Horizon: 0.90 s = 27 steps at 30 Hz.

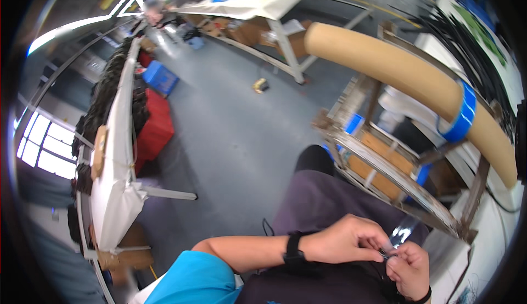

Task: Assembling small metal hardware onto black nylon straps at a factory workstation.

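Note:
My left hand (351,239) and my right hand (410,268) meet low on the right, above my lap, with their fingers closed in a pinch. Between the fingertips is a small dark piece (385,254); its kind is too small to tell. A shiny strip of clear plastic film (402,231) sticks up just beyond the fingers, and whether it joins the dark piece is hidden. On my left wrist is a black band (294,250).
At the right, a long brown cardboard tube (384,57) with a roll of blue tape (465,112) around it lies over a worn frame (395,169). White-covered tables (118,139) run along the left, beside red bins (156,125) and a blue crate (159,77). A person (156,18) is far off.

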Available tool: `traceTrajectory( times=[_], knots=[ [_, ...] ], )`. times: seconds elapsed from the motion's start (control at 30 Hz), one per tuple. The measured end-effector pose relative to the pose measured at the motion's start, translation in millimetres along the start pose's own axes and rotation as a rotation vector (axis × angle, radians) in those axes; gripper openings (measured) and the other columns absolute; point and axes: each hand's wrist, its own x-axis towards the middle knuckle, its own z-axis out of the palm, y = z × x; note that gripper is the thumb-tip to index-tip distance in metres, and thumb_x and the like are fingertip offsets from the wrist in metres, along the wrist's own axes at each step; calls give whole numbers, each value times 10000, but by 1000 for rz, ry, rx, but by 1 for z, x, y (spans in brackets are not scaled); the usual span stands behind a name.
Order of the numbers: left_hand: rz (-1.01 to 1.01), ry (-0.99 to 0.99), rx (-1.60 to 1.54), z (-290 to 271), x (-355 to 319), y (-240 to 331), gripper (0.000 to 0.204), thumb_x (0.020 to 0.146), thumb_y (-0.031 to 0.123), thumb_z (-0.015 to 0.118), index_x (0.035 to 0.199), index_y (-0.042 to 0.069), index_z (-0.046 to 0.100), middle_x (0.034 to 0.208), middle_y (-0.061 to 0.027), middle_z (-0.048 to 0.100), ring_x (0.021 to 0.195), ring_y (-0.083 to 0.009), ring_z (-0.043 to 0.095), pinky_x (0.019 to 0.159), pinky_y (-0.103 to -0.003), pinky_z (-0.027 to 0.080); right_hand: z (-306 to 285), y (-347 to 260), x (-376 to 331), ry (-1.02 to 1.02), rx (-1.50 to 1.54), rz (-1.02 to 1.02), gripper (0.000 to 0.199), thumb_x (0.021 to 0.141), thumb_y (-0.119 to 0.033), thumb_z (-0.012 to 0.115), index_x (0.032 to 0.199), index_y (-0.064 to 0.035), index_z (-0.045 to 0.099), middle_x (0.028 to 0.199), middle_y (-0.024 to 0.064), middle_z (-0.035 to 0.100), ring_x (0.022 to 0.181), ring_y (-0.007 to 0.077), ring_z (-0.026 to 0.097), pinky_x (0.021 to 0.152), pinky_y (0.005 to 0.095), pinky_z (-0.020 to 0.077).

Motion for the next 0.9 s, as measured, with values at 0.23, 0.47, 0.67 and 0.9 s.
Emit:
traceTrajectory(
  times=[0.23,0.47,0.67,0.9],
  knots=[
    [-130,127,-403,10,-4,-16,166,862,86,658,986,-14,613,862,-60,662,777,-72,625,667,-209,513,35,-4,-2,214,-1057,-744,415,754,6,719,1137,26,559,1027,147,604,894,251,612,787,318,500],
    [-306,116,-378,2,-13,-10,164,884,83,630,1018,-10,621,928,-68,663,821,-109,640,731,-240,531,26,8,16,189,-1239,-1094,161,720,4,702,872,-5,647,794,111,647,526,214,580,438,300,438],
    [-218,47,-502,-3,-16,-10,260,816,-62,652,1070,-32,607,1008,-112,659,918,-149,646,808,-273,542,29,0,14,205,-906,-878,205,732,15,711,925,-8,647,835,115,664,662,220,652,559,278,520],
    [-149,123,-243,5,-17,-10,269,809,-93,640,1070,-40,611,1008,-122,652,918,-167,651,815,-285,553,26,-4,4,151,-806,-635,158,764,4,703,911,9,643,789,113,662,658,168,648,567,245,506]
  ],
)
